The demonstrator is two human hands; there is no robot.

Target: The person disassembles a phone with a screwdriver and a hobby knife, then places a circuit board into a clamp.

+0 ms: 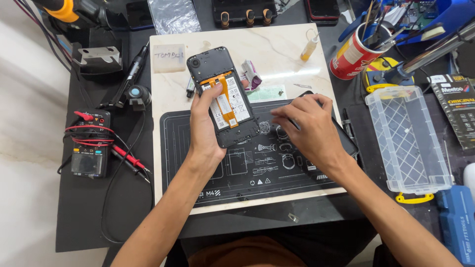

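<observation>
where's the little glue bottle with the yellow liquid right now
In the head view the small glue bottle lies tilted near the far right corner of the white marble slab, just left of the red can of tools.

phone (223, 99) | black, back cover off, battery and orange ribbon cable showing | face down, camera end toward 11 o'clock | propped over the mat's upper-left corner at 12 o'clock, gripped at lower-left edge

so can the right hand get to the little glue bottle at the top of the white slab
Probably yes: the right hand rests on the dark mat, and the slab between it and the glue bottle looks bare.
</observation>
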